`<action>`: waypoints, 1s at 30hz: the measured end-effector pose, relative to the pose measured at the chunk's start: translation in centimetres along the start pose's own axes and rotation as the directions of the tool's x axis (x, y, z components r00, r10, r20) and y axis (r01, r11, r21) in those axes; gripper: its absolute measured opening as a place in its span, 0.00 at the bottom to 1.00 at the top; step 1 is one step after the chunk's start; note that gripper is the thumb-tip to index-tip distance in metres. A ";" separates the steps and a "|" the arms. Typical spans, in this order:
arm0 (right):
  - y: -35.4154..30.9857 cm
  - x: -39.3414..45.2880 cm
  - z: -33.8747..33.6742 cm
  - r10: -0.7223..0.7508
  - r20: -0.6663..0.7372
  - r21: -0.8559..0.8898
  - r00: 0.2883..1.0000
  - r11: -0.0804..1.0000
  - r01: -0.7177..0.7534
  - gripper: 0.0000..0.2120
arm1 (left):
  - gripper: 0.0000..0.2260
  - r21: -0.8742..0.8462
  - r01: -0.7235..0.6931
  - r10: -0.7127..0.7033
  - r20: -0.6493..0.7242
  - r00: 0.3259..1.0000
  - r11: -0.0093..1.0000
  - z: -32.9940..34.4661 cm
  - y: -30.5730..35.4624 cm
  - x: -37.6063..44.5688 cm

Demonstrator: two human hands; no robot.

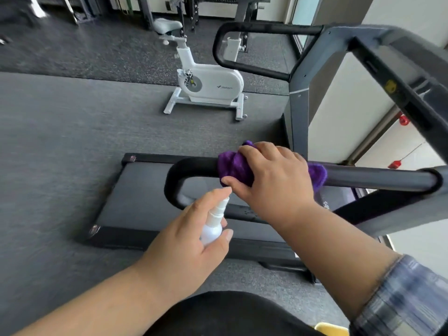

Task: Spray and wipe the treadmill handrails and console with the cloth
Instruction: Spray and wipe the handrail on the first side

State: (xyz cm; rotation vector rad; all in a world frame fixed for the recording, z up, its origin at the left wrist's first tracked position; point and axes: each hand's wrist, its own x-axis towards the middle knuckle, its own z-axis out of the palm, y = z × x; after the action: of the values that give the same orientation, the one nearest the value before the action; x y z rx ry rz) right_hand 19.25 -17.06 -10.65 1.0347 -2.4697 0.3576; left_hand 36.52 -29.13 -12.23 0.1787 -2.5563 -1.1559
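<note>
Left hand (191,241) grips spray bottle (213,229); right hand (271,175) clamps cloth (235,166) round near handrail (363,177). Keep wrap tight, slide full length w/ even pressure.

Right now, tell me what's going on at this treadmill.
A person is cleaning the treadmill. Their right hand presses a purple cloth wrapped over the near handrail, gripping it around the bar. Their left hand holds a small white spray bottle just below that rail, nozzle pointing up toward the cloth. The far handrail is untouched at this moment.
</note>
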 end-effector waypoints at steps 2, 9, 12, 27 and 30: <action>-2.3 0.9 0.7 -0.044 0.044 -0.009 0.998 0.999 0.044 0.32 | 0.27 -0.007 -0.012 0.012 -0.007 1.000 1.000 -0.8 -0.9 -0.2; -9.0 3.5 2.5 -0.181 0.218 -0.070 0.959 0.977 0.200 0.30 | 0.25 -0.052 -0.041 0.038 -0.048 0.998 0.998 -4.1 -4.0 -0.5; -12.0 4.5 3.5 -0.273 0.313 -0.122 0.910 0.938 0.323 0.22 | 0.24 -0.060 -0.065 0.061 -0.063 0.996 0.996 -5.7 -5.0 -0.5; -18.4 0.5 8.4 -0.446 0.310 0.205 0.840 0.894 0.399 0.05 | 0.27 -0.073 -0.174 0.167 -0.098 0.981 0.982 -11.8 -8.8 0.0; -16.2 -0.7 6.8 -0.289 0.068 0.341 0.955 0.906 0.250 0.13 | 0.27 -0.087 -0.224 0.210 -0.141 0.967 0.971 -11.9 -8.0 1.6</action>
State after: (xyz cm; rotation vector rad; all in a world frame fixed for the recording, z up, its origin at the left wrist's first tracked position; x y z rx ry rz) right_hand 29.45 -30.43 -15.85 1.5573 -2.3689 0.6517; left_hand 39.01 -43.24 -10.44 -0.0484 -2.3284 -1.1472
